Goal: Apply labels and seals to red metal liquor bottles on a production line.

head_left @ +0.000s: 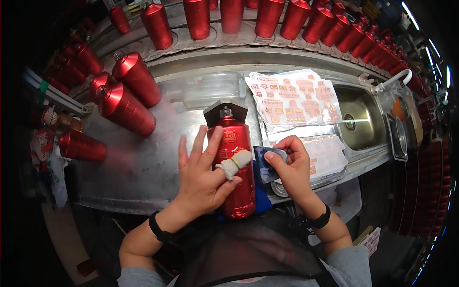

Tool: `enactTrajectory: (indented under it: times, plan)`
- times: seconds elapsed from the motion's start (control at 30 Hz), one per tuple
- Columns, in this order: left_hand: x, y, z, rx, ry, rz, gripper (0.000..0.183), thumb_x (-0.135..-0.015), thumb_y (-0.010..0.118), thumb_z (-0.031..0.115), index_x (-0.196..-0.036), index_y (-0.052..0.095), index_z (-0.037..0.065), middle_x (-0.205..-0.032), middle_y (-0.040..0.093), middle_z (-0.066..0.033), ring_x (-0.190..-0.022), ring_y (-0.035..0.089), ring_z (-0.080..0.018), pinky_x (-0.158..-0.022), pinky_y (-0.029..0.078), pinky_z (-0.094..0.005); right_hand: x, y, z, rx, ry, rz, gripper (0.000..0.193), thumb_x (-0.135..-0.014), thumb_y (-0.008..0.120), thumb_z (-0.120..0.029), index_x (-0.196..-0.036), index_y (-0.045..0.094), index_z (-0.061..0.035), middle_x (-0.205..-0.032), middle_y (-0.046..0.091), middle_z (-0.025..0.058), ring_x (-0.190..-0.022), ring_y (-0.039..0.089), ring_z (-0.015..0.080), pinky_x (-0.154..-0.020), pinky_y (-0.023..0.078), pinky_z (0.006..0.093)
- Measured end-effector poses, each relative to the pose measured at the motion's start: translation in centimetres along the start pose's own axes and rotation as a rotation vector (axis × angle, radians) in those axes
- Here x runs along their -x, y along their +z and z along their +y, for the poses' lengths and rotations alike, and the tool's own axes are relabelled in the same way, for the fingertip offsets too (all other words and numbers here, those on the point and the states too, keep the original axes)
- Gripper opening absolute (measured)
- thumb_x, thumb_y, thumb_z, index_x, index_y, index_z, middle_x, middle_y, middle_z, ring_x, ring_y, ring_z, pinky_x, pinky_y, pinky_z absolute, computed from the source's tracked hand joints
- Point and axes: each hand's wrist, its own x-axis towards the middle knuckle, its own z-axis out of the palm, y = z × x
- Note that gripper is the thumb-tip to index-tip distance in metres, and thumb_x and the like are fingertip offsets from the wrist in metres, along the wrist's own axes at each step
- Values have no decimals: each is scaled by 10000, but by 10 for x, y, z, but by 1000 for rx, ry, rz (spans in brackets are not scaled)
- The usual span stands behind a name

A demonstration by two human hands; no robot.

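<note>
In front of me a glossy red bottle (234, 191) lies on its back, its clear-topped neck pointing away and resting at a dark angular holder (239, 112). My left hand (201, 179) lies over the bottle's left side with fingers spread. One of its fingers wears a white cloth wrap (235, 164) with a yellow band and presses on the gold-and-red marking on the bottle's front. Just right of the bottle, my right hand (292, 167) pinches a dark blue flat card (264, 165) between thumb and fingers. Blue cloth (262, 200) shows under the bottle.
Several red bottles (126, 109) stand at the left on the metal table (129, 179). A curved conveyor (179, 40) carries more behind. Printed label sheets (294, 98) lie right of the bottle, beside a sink (361, 117) with a white faucet (394, 80). A clear plastic tray (210, 91) sits behind.
</note>
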Motion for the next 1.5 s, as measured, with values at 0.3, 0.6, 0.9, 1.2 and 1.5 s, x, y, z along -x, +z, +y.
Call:
enactTrajectory:
  times: [0.3,0.6,0.9,1.2,1.5]
  plan:
    - [23,9,1,144,-227,121,438,-961,514,452,-1256,675,171,-1582,231,-241,-1464,174,-446,-1142,49,-623,4,19,-13,104,-51,-94,227,-876,688,-15,-1007,503,-24,-863,589,21,-750,561,30,-638,456,183]
    - [39,16,-5,345,-318,241,405,-958,542,385,-1299,649,194,-1574,245,-238,-1440,232,-441,-1141,92,-606,7,21,-10,184,-71,-73,217,-885,686,-30,-999,501,-18,-842,587,13,-729,558,27,-621,456,184]
    - [19,3,-12,187,-153,221,388,-939,578,364,-1280,661,198,-1550,308,-238,-1429,275,-434,-1149,109,-590,9,33,-18,215,-54,-57,212,-891,688,-44,-997,505,-25,-869,590,16,-751,551,37,-644,459,195]
    - [53,15,-18,458,-357,231,414,-965,557,358,-1361,597,242,-1531,320,-257,-1406,342,-398,-1132,161,-603,8,33,-19,264,-86,-82,221,-885,690,-32,-1008,506,-28,-901,583,20,-812,549,50,-710,459,203]
    - [68,5,-31,653,-175,-23,1097,-748,738,610,-1535,235,36,-1546,286,-244,-1440,275,-402,-1167,141,-575,9,55,-44,827,-714,-210,236,-719,749,52,-914,645,-32,-838,610,74,-768,594,189,-670,469,297]
